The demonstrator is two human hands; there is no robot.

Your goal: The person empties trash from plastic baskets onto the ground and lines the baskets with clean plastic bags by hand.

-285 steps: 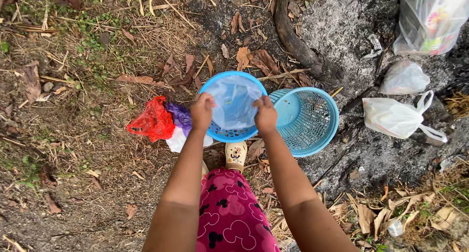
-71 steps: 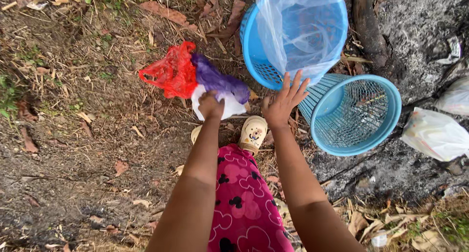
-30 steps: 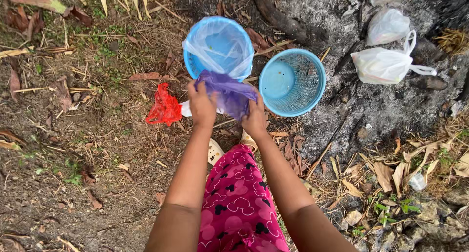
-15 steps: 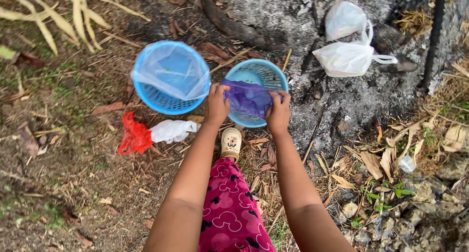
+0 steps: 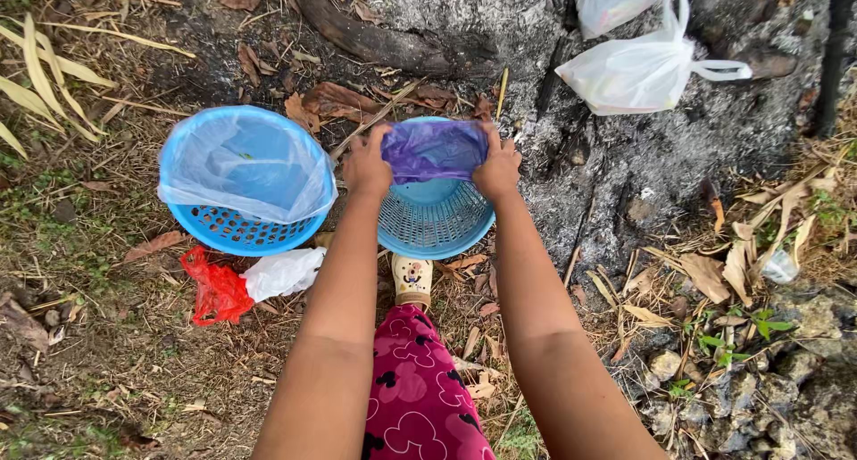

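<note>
Bare dirt ground [image 5: 134, 353] with dry leaves [image 5: 705, 277] — grey ash patch [image 5: 625, 157] — in daylight.

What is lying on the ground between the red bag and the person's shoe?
In the head view, a crumpled white plastic bag lies between the red bag and the shoe, touching the red one.

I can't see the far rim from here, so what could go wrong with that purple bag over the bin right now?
The purple bag is stretched between the left hand and right hand above the unlined blue bin; thin plastic may tear on the mesh rim. It covers only the far side, so it could slip off. The bin stands on uneven ground with ash and leaves and might tip.
</note>
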